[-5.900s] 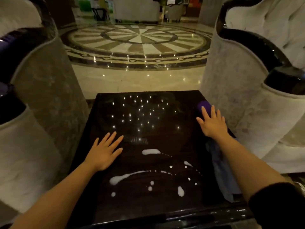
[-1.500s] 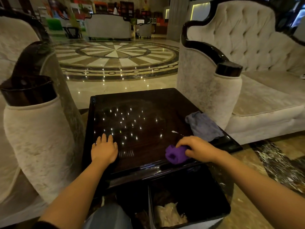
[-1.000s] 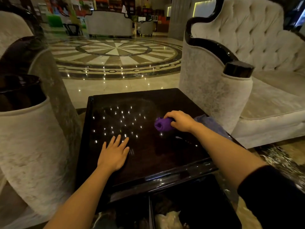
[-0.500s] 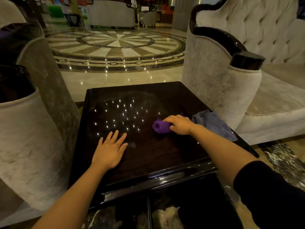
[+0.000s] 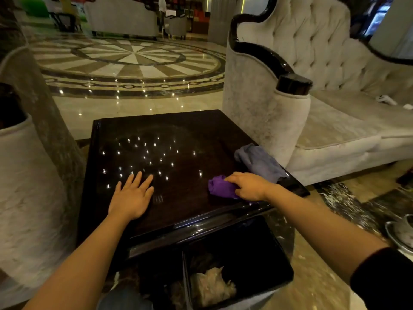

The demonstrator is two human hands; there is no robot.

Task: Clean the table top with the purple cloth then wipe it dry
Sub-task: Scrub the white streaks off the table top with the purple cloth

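Purple cloth (image 5: 220, 186), bunched in right hand (image 5: 248, 186), pulled back to table's (image 5: 178, 128) near-right edge; spill gone, drying next; left hand (image 5: 131, 198) flat, empty.

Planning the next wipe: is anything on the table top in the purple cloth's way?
The left hand lies flat mid-table, and a grey-blue cloth sits at the right edge beyond the purple cloth. Otherwise the table top looks clear.

The person is wearing a black fabric sleeve (image 5: 384, 280) on the right arm; the left forearm (image 5: 85, 260) is showing bare.
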